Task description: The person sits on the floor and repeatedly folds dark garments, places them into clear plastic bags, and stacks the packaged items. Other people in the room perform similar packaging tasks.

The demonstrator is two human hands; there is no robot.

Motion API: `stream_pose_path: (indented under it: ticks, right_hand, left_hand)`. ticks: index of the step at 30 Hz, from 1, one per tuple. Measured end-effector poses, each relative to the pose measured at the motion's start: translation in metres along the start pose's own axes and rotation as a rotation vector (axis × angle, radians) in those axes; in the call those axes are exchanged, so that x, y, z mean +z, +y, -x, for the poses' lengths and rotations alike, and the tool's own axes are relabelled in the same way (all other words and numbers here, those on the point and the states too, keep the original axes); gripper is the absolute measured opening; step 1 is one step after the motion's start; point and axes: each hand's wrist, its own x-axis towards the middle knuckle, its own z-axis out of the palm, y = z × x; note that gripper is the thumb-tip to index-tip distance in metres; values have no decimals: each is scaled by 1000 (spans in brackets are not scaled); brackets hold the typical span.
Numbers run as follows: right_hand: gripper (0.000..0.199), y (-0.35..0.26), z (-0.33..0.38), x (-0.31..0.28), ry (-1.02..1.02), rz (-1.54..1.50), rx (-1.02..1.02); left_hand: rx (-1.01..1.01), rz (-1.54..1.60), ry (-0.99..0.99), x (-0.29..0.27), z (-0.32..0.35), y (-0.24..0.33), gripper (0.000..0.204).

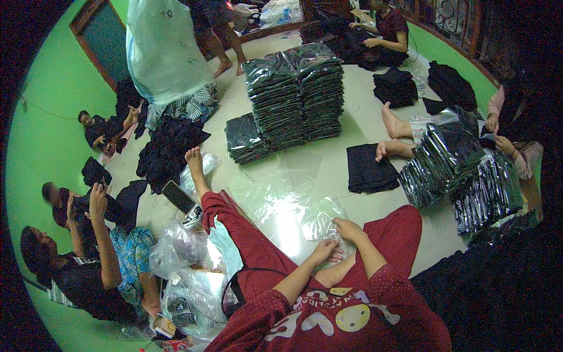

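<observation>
I sit on the floor in dark red clothes with both hands in front of my lap. A clear plastic bag (319, 219) lies partly spread over the floor, its near end at my fingers. My right hand (348, 229) pinches that bag at its right side. Just nearer and to the left, my left hand (328, 251) grips the bag's near edge, the lower fingers loosely spread. More loose clear bags (267, 196) cover the tiles beyond, between my legs.
Tall stacks of bagged dark garments (293, 97) stand ahead. Folded black cloth (371, 168) lies at the right, before a person beside packed stacks (443, 155). Plastic wrap (190, 293) and a phone (178, 196) are at the left, near a seated person (82, 276). A large sack (164, 53) stands behind.
</observation>
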Motion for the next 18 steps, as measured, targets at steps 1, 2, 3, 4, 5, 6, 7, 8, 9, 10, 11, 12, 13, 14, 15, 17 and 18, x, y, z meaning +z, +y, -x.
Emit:
stream_pose_path:
  ticks: [1, 2, 3, 4, 5, 6, 7, 8, 9, 10, 11, 12, 13, 14, 15, 17, 18]
  right_hand:
    - [35, 0, 0, 0, 8, -19, -16]
    - [35, 0, 0, -1, 2, -21, -14]
    - [35, 0, 0, -1, -7, -12, -2]
    - [35, 0, 0, -1, -1, -22, -16]
    - [35, 0, 0, -1, 2, -21, -20]
    - [35, 0, 0, -1, 2, -8, -18]
    - [34, 0, 0, -1, 9, -18, -27]
    - [34, 0, 0, -1, 12, -15, -30]
    - [34, 1, 0, 0, 7, 3, -20]
    - [34, 1, -1, 1, 21, -9, -36]
    - [34, 2, -1, 1, 26, -7, -40]
    - [34, 2, -1, 2, 25, 9, -29]
    - [34, 3, -1, 3, 39, -7, -49]
    - [34, 3, -1, 3, 45, -10, -54]
    - [35, 4, -1, 3, 38, 1, -43]
    - [35, 4, -1, 3, 42, -13, -49]
    - [35, 4, -1, 3, 38, -12, -44]
  left_hand:
    - [-13, -1, 0, 0, 0, 0, 39]
    - [1, -1, -6, 0, 1, 1, 39]
    - [-1, 3, -8, 0, 1, 1, 40]
    - [-11, 0, -3, 0, 1, 1, 40]
    - [-7, 12, -11, 0, 1, 1, 38]
    - [-11, 17, -13, 0, 1, 2, 37]
    - [-24, 14, -3, 0, 1, 2, 36]
    - [-20, 20, -6, 0, 1, 2, 35]
    - [-25, 19, 4, 0, 0, 2, 35]
    - [-31, 17, 13, 0, 0, 1, 35]
    - [-19, 13, 7, 0, 0, 1, 37]
    - [-8, 10, 1, 0, -1, 0, 40]
    - [-21, 8, 3, 0, -1, 0, 42]
    - [5, 8, -7, 0, -1, 0, 42]
    - [6, 10, -10, 0, -1, -1, 42]
    - [5, 9, -9, 0, -1, -1, 42]
    - [2, 6, -4, 0, -1, -1, 42]
